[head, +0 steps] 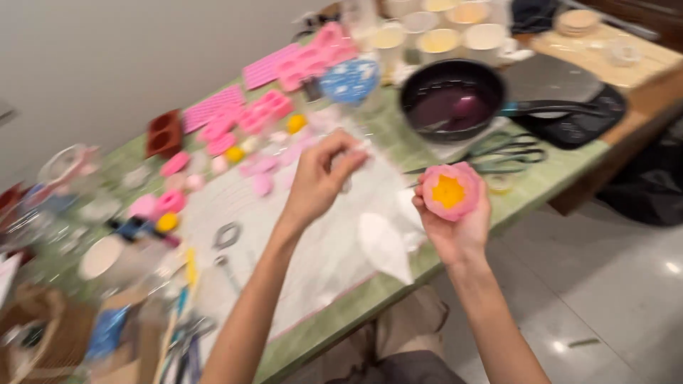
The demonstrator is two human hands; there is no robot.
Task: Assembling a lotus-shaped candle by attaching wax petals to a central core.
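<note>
A pink flower-shaped piece with a yellow centre (449, 190) is cupped in the right hand (455, 224) at the table's (569, 167) near right edge. The left hand's (319, 183) fingertips are pinched together; what is pinched cannot be told. A dark pan (451, 99) lies beyond.

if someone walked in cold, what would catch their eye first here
Most likely the pink flower-shaped piece with a yellow centre, held up in the right hand near the table's front edge. Next, the spread of pink moulds along the far side of the green table, and the dark pan with purplish contents at the upper right. The left hand hovers mid-table, fingers pinched; what it grips is too blurred to tell.
</note>
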